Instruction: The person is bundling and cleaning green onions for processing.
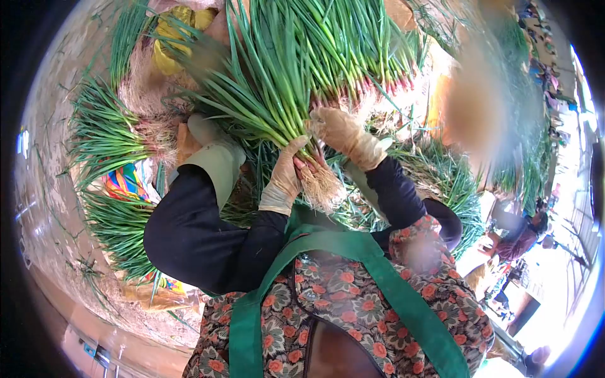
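My left hand, in a thin pale glove, is wrapped round a bunch of spring onions just above the roots. Their long green leaves fan upward, while the pinkish bulbs and tangled pale roots hang below my fingers. My right hand, gloved too, is at the right side of the bunch. Its fingers are curled together against the stalks; what they pinch is hidden. Behind both hands lies a large row of spring onions, with reddish bulbs along its lower edge.
More bundles of spring onions lie on the floor at my left, by a colourful cloth. A yellow bag is at the upper left. Loose leaves lie to my right. Another person is farther right. A blurred smear covers part of the upper right.
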Available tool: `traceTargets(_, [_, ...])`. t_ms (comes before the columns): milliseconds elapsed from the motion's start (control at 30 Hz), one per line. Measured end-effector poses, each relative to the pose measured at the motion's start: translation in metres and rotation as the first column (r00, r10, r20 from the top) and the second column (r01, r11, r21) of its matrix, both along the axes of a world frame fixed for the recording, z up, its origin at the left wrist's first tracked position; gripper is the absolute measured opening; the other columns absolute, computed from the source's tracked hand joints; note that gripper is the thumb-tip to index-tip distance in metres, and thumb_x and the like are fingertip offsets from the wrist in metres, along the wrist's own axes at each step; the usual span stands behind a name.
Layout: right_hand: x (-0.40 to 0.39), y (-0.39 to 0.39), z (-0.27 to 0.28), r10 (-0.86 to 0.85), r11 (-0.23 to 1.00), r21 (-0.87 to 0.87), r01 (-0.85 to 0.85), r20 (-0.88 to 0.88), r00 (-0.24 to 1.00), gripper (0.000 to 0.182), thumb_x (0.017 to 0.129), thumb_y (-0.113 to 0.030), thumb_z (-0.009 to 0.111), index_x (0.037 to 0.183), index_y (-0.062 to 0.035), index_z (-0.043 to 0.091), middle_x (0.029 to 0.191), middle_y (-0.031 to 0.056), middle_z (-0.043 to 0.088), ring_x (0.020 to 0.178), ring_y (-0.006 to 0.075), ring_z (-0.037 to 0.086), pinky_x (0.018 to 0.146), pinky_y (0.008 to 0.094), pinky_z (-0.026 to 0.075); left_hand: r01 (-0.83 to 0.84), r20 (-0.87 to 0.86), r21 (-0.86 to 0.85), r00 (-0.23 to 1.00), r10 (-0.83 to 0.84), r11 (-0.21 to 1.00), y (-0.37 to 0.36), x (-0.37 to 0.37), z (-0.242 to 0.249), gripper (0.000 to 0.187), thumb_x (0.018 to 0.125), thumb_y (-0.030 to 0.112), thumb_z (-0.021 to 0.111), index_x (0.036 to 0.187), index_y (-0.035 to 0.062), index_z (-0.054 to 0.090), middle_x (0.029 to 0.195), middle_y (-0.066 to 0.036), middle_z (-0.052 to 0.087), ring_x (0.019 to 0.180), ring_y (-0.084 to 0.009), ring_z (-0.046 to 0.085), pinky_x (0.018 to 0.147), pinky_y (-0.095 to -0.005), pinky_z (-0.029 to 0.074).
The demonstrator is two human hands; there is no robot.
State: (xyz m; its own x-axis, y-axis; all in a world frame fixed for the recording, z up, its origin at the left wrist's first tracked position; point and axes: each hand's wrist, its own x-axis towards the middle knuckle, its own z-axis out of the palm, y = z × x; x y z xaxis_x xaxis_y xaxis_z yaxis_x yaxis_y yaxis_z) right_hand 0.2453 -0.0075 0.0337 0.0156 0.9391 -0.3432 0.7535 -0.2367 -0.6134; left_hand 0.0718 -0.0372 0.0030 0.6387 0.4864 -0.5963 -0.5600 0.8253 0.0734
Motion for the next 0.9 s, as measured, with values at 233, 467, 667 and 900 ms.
traceTargets(233, [-0.029,0.008,0.0,-0.491,0.87,-0.375,0.32,-0.605,0.627,0.043,0.086,-0.036,0.059,0.111,-0.0002,0.059,0.094,0.0045,0.063,0.081,0.0113,0.056,0.072,0.0249,0.046,-0.079,0.084,-0.075,0.993,0.086,0.994,-0.002,0.006,0.009,0.027,0.076,0.02,0.066,0.092,0.0011,0.055,0.083,-0.011,0.061,0.073,-0.0235,0.059,0.073,-0.0384,0.05])
traceTargets(467, [-0.044,-0.009,-0.01,-0.71,0.583,-0.528,0.617,-0.7,0.072,0.024,0.087,-0.029,0.052,0.095,-0.0078,0.06,0.071,0.0006,0.057,0.048,0.0128,0.047,0.04,0.0244,0.039,-0.097,0.074,-0.157,0.991,0.11,0.983,-0.002,0.0,0.002,0.027,0.075,0.015,0.067,0.094,0.0036,0.052,0.082,-0.01,0.056,0.069,-0.0213,0.054,0.062,-0.0329,0.048])
traceTargets(667, [-0.029,-0.007,-0.028,-0.479,0.595,-0.638,0.489,-0.77,-0.421,0.024,0.093,-0.026,0.044,0.087,-0.0055,0.055,0.049,-0.0089,0.03,0.038,0.0049,0.026,0.034,0.0242,0.018,-0.042,0.113,0.103,0.993,0.03,0.994,0.001,-0.006,-0.004,0.032,0.079,0.028,0.062,0.087,-0.0022,0.053,0.067,-0.017,0.06,0.058,-0.0262,0.06,0.057,-0.0383,0.053])
traceTargets(900, [-0.029,0.016,-0.033,-0.766,0.621,-0.673,0.403,-0.63,0.128,0.018,0.09,-0.025,0.05,0.081,-0.0108,0.055,0.045,-0.0055,0.034,0.033,0.01,0.027,0.031,0.0269,0.023,-0.02,0.06,0.046,0.998,0.017,0.999,-0.009,-0.002,0.014,0.024,0.077,0.02,0.063,0.093,0.0054,0.052,0.077,-0.007,0.058,0.066,-0.02,0.058,0.059,-0.0352,0.052])
